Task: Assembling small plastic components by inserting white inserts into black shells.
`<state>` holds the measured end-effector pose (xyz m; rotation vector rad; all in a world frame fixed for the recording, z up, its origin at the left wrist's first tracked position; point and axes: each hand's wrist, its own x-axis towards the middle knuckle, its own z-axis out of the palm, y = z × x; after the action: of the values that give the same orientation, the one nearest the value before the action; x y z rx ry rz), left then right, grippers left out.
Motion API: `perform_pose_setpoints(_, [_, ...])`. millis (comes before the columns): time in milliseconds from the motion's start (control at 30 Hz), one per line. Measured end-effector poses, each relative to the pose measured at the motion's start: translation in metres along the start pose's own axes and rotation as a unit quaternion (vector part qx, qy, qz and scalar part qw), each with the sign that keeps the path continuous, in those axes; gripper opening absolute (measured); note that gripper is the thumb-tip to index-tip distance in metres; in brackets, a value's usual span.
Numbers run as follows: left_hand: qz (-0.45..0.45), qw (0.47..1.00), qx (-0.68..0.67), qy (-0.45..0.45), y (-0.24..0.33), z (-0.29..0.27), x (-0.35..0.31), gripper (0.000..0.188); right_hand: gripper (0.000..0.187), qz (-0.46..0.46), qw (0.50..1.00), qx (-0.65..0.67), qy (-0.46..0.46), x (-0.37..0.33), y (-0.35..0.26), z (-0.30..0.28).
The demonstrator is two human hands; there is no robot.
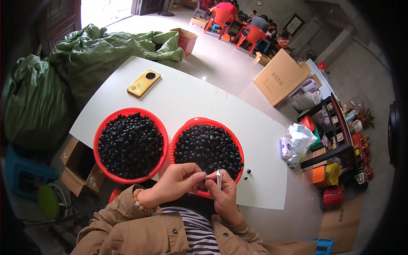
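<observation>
My right hand (223, 195) is closed around a slim, silver-white craft knife (219, 177), its thin dark tip pointing up and away from me. Beside it, my left hand (176, 182) pinches thumb and forefinger together; whatever is between them is too small and hidden to name. Both hands meet over the near edge of a red plastic basin (172, 148) heaped with small black ring-like parts (208, 144). To the left, a second red basin (97, 146) holds more black parts (129, 144), some with round holes showing.
On the white table (255, 140) lie a yellow phone (143, 83), a purple-white tissue pack (285, 148), a white plastic bag (301, 138) and loose black parts (248, 171). Green sacks (93, 55) stand left, a cardboard box (280, 78) beyond. People sit on red chairs (251, 36) far off.
</observation>
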<state>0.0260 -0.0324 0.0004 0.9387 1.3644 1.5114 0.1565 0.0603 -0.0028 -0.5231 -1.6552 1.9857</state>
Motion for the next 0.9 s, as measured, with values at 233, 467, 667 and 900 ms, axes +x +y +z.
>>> perform_pose_setpoints(233, [-0.124,0.948,-0.255,-0.143,-0.010,-0.008,0.000,0.013,0.010,-0.068,0.996,-0.017,-0.052,-0.003,0.014,-0.012])
perform_pose_setpoints(467, [-0.115,0.938,-0.293,-0.147,-0.018,-0.005,-0.004,0.019,0.011,-0.044,0.998,-0.015,-0.047,-0.004,0.009,-0.007])
perform_pose_setpoints(667, [-0.060,0.968,-0.224,-0.091,-0.013,-0.004,-0.004,0.020,0.014,-0.011,0.999,-0.025,-0.019,0.000,0.014,-0.009])
perform_pose_setpoints(900, [-0.006,0.983,-0.178,-0.049,-0.014,0.001,-0.007,0.017,0.018,0.093,0.995,0.045,-0.015,-0.004,0.006,-0.005])
